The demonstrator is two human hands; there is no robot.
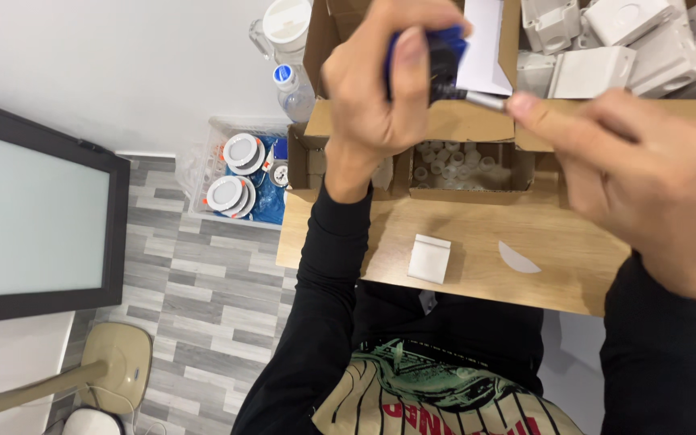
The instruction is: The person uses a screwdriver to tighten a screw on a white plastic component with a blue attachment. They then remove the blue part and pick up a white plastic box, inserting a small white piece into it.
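Head view, single frame, looking down over the worktop (477, 266).

Left hand (380, 89): raised above the worktop, fingers closed around a blue-handled tool (437, 52); thumb pressed along the handle.

Right hand (646, 185): raised to the right, thumb and forefinger pinched on the metal tip (486, 100) that projects from the tool's handle; remaining fingers curled, blurred.

Worktop: pale wood. On it, a small white square plate (429, 258) just below the left wrist, and a white curved scrap (517, 259) to its right, the two apart.

Behind the hands: open cardboard boxes (461, 173), one compartment filled with small translucent plastic pieces (453, 161). Upper right, a heap of white plastic housings (630, 48).

Floor, left: clear bin of round white light fittings (235, 173); plastic bottle (292, 89); a dark-framed panel (34, 209) leaning at the far left.
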